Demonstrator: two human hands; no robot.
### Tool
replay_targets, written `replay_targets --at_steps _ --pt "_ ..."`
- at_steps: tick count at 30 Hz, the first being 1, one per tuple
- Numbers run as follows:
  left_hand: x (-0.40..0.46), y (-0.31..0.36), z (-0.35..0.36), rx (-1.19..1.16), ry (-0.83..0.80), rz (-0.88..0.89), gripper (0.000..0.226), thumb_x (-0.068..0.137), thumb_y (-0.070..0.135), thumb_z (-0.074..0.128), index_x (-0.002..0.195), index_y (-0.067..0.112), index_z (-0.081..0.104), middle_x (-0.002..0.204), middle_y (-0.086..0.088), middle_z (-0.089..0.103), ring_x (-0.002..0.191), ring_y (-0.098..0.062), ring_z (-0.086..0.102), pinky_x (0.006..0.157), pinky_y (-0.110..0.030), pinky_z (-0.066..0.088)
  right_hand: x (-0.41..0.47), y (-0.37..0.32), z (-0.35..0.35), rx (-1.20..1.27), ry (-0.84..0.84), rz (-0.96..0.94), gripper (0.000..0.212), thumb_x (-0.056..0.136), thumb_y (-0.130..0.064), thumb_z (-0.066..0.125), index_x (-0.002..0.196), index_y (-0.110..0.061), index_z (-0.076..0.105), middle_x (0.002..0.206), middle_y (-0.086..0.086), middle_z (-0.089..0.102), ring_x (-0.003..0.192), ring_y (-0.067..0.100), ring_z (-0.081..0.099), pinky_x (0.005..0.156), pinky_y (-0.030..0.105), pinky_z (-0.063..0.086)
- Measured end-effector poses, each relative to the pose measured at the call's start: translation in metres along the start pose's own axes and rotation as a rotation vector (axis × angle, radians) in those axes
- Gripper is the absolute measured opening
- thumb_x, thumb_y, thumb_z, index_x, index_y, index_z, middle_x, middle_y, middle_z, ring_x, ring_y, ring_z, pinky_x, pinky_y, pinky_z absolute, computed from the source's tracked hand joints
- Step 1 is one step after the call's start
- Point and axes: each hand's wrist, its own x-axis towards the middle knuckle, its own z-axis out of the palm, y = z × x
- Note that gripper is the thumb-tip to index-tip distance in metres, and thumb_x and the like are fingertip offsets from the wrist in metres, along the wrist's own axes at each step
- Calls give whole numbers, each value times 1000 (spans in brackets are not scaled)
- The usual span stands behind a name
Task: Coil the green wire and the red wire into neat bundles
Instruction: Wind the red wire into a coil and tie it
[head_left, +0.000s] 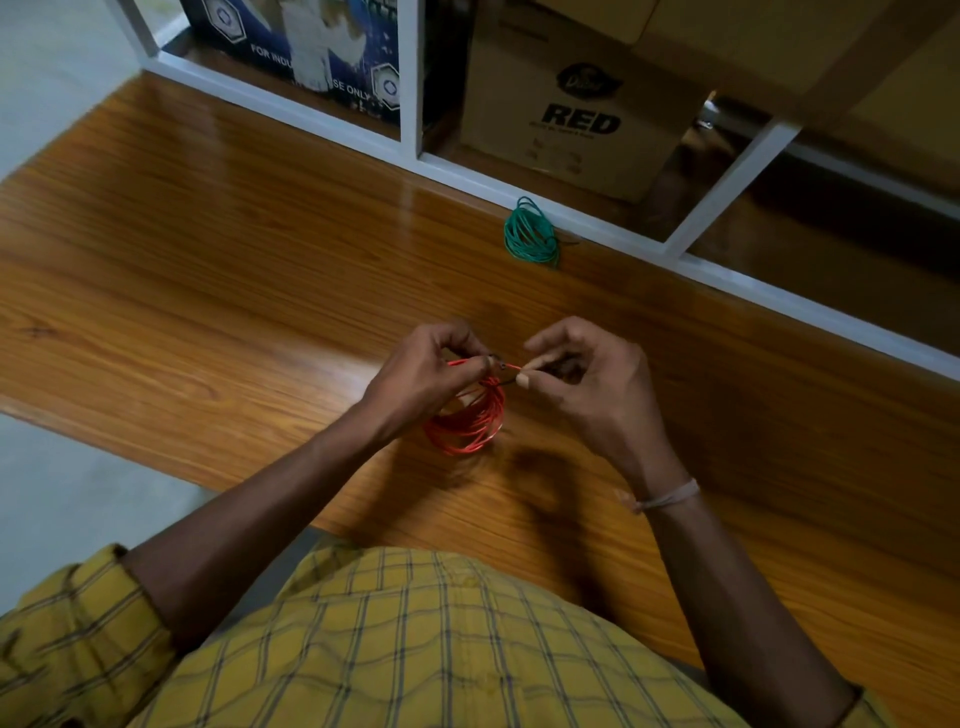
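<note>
You are holding the red wire (470, 421) in both hands above the wooden table (208, 270).

Your left hand (423, 376) is curling its fingers around the top of the red coil, which is hanging in loops below it, while your right hand (587, 384) is pinching the wire's loose end between thumb and fingertips just beside the left hand, the other fingers half bent. The green wire (531, 234), already a single bundle, is lying well apart at the table's far edge, touching the white frame (597, 221). Behind that frame one brown carton (582, 104) is showing the word "RED", and one blue box (311, 47) is showing "FOR INDU" and "SE ONLY". You are wearing a yellow checked shirt (415, 649) and one pale band (667, 496) on your right wrist.
</note>
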Motion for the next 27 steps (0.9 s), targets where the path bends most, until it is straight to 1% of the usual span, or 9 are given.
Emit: replay_targets --at_steps 2,4,6,9,11,14,17,23,27 --pt "-1 0 0 -24 -14 9 13 92 42 77 94 30 80 97 11 79 97 -9 73 90 -48 58 1 -1 2 228 12 139 33 83 -9 87 110 -15 69 90 2 78 82 10 74 68 20 56" --pt "-1 2 2 -79 -19 8 8 95 30 78 95 23 81 92 9 78 80 3 69 72 -37 55 2 0 5 470 28 234 38 86 -2 82 116 -11 62 91 6 76 85 15 75 72 22 56" --pt "-2 6 6 -162 -9 -7 9 97 21 78 97 12 80 84 8 75 55 9 58 53 -17 41 2 1 9 632 31 294 38 90 3 76 118 -10 55 93 10 74 88 20 75 73 24 57" --pt "-3 9 8 -280 19 -36 6 98 11 75 97 6 78 67 14 69 45 9 51 45 -7 34 2 3 13 744 56 364 35 92 7 70 115 -11 52 89 9 72 73 17 70 66 24 53" --pt "-2 9 8 -317 18 -58 6 100 11 73 98 9 78 58 18 64 45 5 49 45 -10 33 3 2 13 786 68 413 36 91 6 71 117 -10 52 80 4 75 66 12 68 59 20 48" --pt "-1 9 7 -351 6 -86 7 101 15 72 98 15 79 56 17 59 45 0 42 44 -19 30 3 -1 10 843 63 486 32 90 4 73 116 -7 58 77 4 77 63 9 67 55 17 43" --pt "0 9 8 -374 16 -109 11 101 16 72 104 8 79 55 15 58 43 -1 40 42 -20 30 2 -1 10 846 29 496 22 90 1 74 109 -7 68 80 9 78 67 11 67 56 17 43" --pt "1 9 10 -377 40 -138 11 99 17 75 105 9 80 64 13 65 48 -1 44 44 -22 32 -4 -7 9 833 45 535 8 92 -7 74 99 -10 74 78 6 75 68 13 67 56 20 39" --pt "-1 11 9 -400 34 -123 5 98 18 76 100 15 79 75 3 64 52 -4 46 45 -23 33 -7 -12 11 747 84 543 4 92 -10 75 96 -9 74 74 5 73 60 12 64 52 21 37"
